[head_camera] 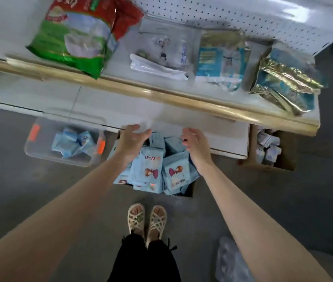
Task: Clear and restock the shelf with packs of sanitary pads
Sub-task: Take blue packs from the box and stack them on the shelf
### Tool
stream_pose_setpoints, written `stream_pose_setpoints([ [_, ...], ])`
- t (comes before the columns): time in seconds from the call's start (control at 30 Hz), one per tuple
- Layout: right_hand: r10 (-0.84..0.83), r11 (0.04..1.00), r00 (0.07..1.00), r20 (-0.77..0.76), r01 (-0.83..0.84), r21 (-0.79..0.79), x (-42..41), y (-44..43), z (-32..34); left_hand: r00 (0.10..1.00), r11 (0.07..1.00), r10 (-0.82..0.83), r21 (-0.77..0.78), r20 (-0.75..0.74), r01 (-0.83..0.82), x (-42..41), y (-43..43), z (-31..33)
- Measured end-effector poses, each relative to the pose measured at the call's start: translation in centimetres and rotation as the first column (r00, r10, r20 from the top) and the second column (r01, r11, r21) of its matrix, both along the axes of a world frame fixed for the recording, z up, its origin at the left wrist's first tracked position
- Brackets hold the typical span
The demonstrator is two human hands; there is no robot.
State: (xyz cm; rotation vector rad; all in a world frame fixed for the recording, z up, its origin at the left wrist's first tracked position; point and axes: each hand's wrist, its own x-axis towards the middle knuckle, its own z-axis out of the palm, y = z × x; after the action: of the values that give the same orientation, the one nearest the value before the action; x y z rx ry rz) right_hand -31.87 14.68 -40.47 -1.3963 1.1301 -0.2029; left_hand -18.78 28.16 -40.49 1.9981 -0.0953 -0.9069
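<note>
The packs of sanitary pads (153,165) wear smooth, light-blue plastic wrap with a soft sheen. The left bin (39,153) is clear plastic. The shelf (92,96) looks like painted white metal with a glossy gold edge strip (182,99). Far right, foil packs (287,86) gleam, crinkled. The floor (263,200) is matt grey.

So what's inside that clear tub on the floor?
The tub holds a small, loose heap of light-blue packs, and part of its floor is bare. Blur hides their print, and anything beneath the heap is covered.
</note>
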Motion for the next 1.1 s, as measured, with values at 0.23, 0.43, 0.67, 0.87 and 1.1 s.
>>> stream_pose_setpoints([
  [0.23,0.034,0.994,0.992,-0.125,-0.021,0.104,-1.6,1.6,-10.6,0.994,0.991,0.080,0.117,-0.081,-0.070,-2.5,3.4,-10.9],
  [0.43,0.049,0.986,0.980,-0.194,-0.016,0.167,-3.7,2.9,-18.1,0.971,0.979,0.152,0.160,-0.182,-0.124,-4.5,5.6,-19.0],
  [0.67,0.036,0.985,0.976,-0.217,0.002,0.170,-4.4,4.5,-24.5,0.951,0.975,0.163,0.191,-0.262,-0.115,-5.6,6.4,-25.7],
  [0.87,0.042,0.973,0.983,-0.177,0.000,0.230,-3.7,4.9,-27.4,0.940,0.979,0.157,0.173,-0.304,-0.108,-5.8,5.6,-28.5],
  [1.1,0.088,0.951,0.985,-0.151,-0.038,0.308,-2.4,5.6,-28.8,0.932,0.993,0.081,0.104,-0.354,-0.047,-4.6,5.2,-29.5],
])
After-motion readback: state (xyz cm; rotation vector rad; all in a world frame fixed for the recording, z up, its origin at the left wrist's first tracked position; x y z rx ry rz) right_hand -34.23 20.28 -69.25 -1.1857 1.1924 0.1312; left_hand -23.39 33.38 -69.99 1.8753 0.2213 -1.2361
